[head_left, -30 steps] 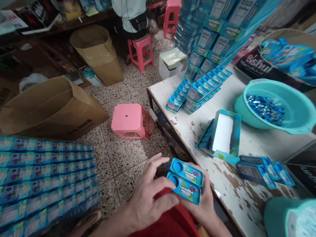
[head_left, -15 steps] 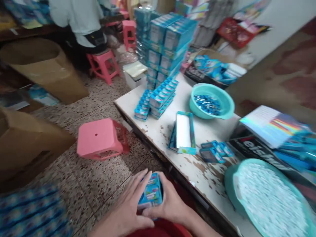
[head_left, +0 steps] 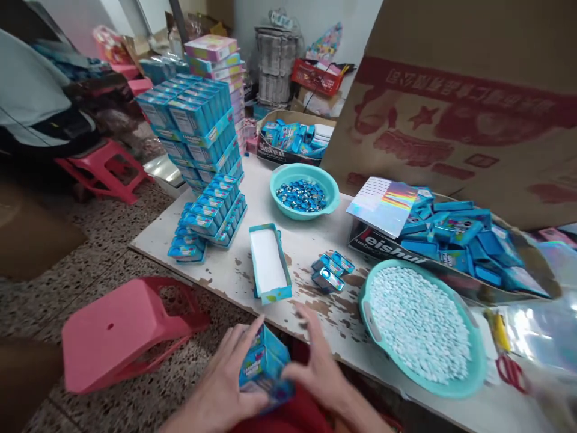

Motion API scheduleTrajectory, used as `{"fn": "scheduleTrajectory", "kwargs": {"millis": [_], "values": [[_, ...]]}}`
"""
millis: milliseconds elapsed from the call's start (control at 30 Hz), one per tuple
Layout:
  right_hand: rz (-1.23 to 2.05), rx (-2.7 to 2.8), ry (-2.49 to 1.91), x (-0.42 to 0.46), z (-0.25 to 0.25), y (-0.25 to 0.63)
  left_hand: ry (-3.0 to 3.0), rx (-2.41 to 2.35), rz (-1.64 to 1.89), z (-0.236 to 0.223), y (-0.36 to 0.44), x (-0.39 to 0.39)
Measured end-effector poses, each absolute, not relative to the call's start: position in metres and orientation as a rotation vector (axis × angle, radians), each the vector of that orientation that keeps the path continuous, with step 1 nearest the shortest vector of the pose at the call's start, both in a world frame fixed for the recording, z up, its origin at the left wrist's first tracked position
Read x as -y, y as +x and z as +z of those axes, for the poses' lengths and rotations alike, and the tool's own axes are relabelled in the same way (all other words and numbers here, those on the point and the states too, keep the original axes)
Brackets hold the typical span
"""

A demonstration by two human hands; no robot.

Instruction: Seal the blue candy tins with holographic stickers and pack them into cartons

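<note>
My left hand (head_left: 228, 373) is closed around the side of a blue printed cardboard box (head_left: 274, 355), low in front of me at the table's near edge. The box is tilted and looks partly unfolded. To its right, my right hand (head_left: 322, 367) has its fingers spread and lifted away. Its blurred thumb is over the box's right edge; whether it touches I cannot tell. Beyond my hands an open blue tray box (head_left: 273, 264) with a white inside lies on the table (head_left: 234, 282). Several small blue packs (head_left: 331, 273) sit to the right of it.
White pieces fill a turquoise basin (head_left: 421, 325); a smaller basin (head_left: 304, 192) holds blue and silver bits. Stacked blue boxes (head_left: 193, 120) rise at the left, a crammed carton (head_left: 451, 240) at the right. A pink stool (head_left: 117, 337) and red-handled scissors (head_left: 511, 373) are in view.
The view has swung right. My hands have parted, with the right fingers moving off the box. The box now shows a raised or unfolded side and leans differently.
</note>
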State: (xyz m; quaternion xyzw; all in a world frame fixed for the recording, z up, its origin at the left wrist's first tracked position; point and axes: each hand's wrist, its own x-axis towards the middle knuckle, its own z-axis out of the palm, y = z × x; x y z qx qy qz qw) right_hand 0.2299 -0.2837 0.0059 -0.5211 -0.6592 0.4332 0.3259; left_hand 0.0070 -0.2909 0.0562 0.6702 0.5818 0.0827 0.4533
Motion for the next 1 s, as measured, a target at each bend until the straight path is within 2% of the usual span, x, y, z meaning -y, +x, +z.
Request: {"fn": "scheduleTrajectory", "kwargs": {"millis": [100, 200, 267, 367, 567, 800, 867, 1000], "values": [[0.603, 1.711, -1.578, 0.235, -0.006, 0.293, 1.688, -1.589, 0.349, 0.085, 0.005, 0.253], [0.330, 1.721, -1.654, 0.189, -0.014, 0.332, 1.790, -1.694, 0.492, 0.106, 0.007, 0.201], [0.325, 1.731, -1.621, 0.172, -0.011, 0.329, 1.895, -1.721, 0.533, 0.107, 0.012, 0.164], [0.541, 1.744, -1.636, 0.165, -0.001, 0.284, 2.046, -1.681, 0.462, 0.091, 0.023, 0.115], [0.970, 2.003, -2.150, 0.155, 0.001, 0.187, 2.333, -1.588, -0.008, 0.049, 0.039, 0.061], [1.128, 1.845, -2.205, 0.159, 0.000, 0.184, 2.678, -1.538, -0.062, 0.043, 0.038, 0.035], [1.018, 1.731, -2.029, 0.175, -0.012, 0.197, 2.690, -1.508, 0.040, 0.048, 0.043, 0.042], [0.434, 1.318, -1.892, 0.222, -0.060, 0.237, 2.554, -1.131, 0.253, 0.049, 0.087, 0.058]]}}
